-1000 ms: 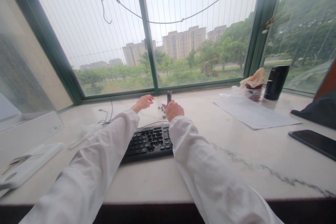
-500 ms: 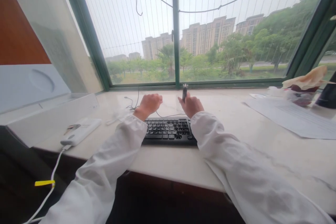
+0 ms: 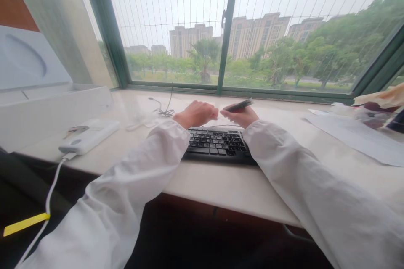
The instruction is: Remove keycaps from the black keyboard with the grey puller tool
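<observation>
Just beyond the back left part of a black keyboard (image 3: 221,145), my left hand (image 3: 198,113) is closed with its back up; what its fingers hold, if anything, is hidden. My right hand (image 3: 242,115) grips a dark, pen-like tool (image 3: 239,105), which lies slanted across the fingers with its clear end up to the right. A small gap separates the two hands above the far edge of the keyboard. Behind the keyboard, a thin dark cable (image 3: 166,112) lies on the white counter (image 3: 195,180).
At left, a white power bank (image 3: 91,136) with keys on it has a white cable (image 3: 53,189) plugged in, beside a white open box (image 3: 53,113). Paper sheets (image 3: 353,134) and a plastic bag (image 3: 362,113) lie at right. A green window frame (image 3: 225,42) stands behind.
The tool in my right hand has tipped from upright to slanted. My hands have come closer together. The view has shifted, so the keyboard shows farther right.
</observation>
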